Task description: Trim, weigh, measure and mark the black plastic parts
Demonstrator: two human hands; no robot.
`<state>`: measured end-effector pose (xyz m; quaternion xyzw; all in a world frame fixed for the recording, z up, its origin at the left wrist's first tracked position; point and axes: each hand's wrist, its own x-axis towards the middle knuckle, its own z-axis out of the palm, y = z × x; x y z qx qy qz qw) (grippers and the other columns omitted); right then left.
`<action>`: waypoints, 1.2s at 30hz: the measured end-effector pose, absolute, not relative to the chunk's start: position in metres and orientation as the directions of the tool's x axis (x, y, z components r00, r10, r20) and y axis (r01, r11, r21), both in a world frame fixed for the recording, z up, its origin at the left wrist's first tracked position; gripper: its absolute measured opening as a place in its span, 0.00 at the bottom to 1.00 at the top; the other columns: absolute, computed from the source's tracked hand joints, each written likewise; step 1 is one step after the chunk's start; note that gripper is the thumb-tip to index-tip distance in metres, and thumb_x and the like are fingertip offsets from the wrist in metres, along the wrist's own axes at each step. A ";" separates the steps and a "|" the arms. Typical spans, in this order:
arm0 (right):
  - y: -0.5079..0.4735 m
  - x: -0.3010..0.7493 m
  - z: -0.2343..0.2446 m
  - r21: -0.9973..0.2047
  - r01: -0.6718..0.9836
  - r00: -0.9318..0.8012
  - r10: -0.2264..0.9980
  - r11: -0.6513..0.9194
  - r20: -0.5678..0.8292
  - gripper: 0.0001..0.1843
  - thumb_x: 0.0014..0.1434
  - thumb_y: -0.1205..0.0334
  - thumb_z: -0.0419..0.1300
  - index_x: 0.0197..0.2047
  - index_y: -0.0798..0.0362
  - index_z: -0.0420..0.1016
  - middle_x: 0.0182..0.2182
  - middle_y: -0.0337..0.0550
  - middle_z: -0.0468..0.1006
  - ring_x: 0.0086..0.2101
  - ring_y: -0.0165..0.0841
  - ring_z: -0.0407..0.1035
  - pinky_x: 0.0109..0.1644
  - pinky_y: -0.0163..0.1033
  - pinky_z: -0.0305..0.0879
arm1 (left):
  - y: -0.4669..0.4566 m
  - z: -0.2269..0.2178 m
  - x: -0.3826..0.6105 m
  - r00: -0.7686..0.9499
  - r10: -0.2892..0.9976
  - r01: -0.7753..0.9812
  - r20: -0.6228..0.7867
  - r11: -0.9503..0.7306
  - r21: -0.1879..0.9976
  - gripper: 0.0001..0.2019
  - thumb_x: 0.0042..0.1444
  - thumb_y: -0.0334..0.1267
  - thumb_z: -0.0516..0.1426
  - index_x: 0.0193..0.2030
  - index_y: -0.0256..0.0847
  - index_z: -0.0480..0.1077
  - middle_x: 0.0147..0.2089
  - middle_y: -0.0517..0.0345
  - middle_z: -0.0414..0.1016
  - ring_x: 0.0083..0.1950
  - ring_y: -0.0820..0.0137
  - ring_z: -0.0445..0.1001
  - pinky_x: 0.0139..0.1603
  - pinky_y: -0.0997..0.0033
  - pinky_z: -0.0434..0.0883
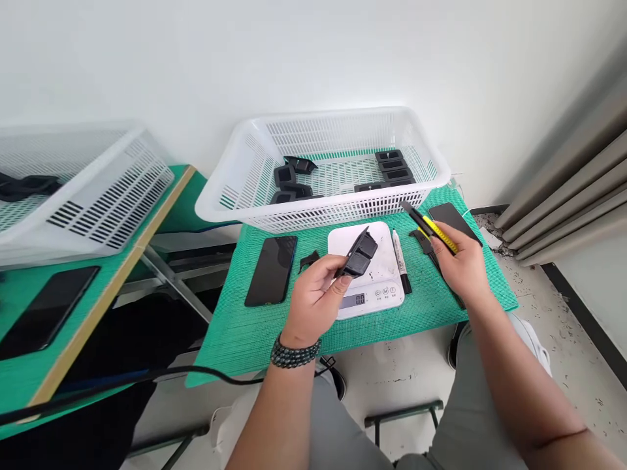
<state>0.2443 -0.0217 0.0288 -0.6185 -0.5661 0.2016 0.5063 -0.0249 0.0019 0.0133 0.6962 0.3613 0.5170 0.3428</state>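
Note:
My left hand is closed on a black molded plastic part, held tilted above a white digital scale whose display reads 0.0. In my right hand is a yellow and black utility knife, its blade end pointing up and left. Under that hand, a dark caliper-like tool lies partly hidden on the green mat. Between the scale and the tool rests a black-and-white marker pen. A small black scrap shows beside my left hand.
A white plastic basket with several black parts stands at the back of the green-covered table. Phones lie left and right of the scale. Another basket and a phone occupy the left table. A black cable crosses the front left.

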 end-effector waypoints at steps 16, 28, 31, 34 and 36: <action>-0.032 0.225 0.031 -0.997 -0.079 -0.083 0.996 0.024 0.031 0.24 0.61 0.48 0.68 0.57 0.51 0.82 0.31 0.41 0.80 0.20 0.25 0.64 0.20 0.34 0.61 | 0.017 -0.002 -0.025 -0.230 0.967 -0.478 0.108 -0.209 0.853 0.32 0.49 0.73 0.64 0.37 0.42 0.76 0.34 0.56 0.75 0.38 0.64 0.78 0.40 0.61 0.80; -0.044 0.219 0.036 -0.961 0.172 -0.170 0.967 0.218 0.189 0.18 0.63 0.56 0.67 0.55 0.47 0.85 0.43 0.46 0.85 0.38 0.37 0.78 0.41 0.42 0.76 | 0.003 -0.009 -0.017 -0.010 0.898 0.127 0.440 -0.435 0.891 0.19 0.62 0.46 0.65 0.55 0.45 0.65 0.41 0.56 0.76 0.40 0.67 0.80 0.45 0.62 0.79; -0.040 0.223 0.036 -0.942 0.262 -0.102 0.976 0.211 0.191 0.18 0.64 0.56 0.64 0.55 0.48 0.85 0.47 0.47 0.86 0.43 0.41 0.80 0.47 0.46 0.77 | 0.000 -0.011 -0.016 0.013 0.827 0.366 0.563 -0.528 0.767 0.10 0.64 0.44 0.62 0.48 0.43 0.70 0.49 0.51 0.70 0.48 0.64 0.79 0.54 0.56 0.78; -0.034 0.230 0.036 -0.935 0.301 0.006 0.980 0.189 0.200 0.19 0.65 0.56 0.63 0.56 0.50 0.84 0.47 0.48 0.86 0.46 0.43 0.79 0.50 0.48 0.77 | -0.002 -0.009 -0.016 0.069 0.800 0.443 0.597 -0.560 0.700 0.07 0.65 0.42 0.60 0.45 0.42 0.72 0.50 0.51 0.67 0.50 0.64 0.78 0.55 0.58 0.77; -0.031 0.235 0.036 -0.941 0.292 -0.072 0.985 0.171 0.157 0.20 0.64 0.54 0.64 0.56 0.51 0.84 0.43 0.48 0.86 0.44 0.43 0.80 0.48 0.47 0.77 | -0.004 -0.008 -0.016 0.077 0.809 0.425 0.583 -0.555 0.714 0.07 0.65 0.41 0.60 0.46 0.43 0.71 0.48 0.53 0.69 0.49 0.64 0.78 0.54 0.58 0.76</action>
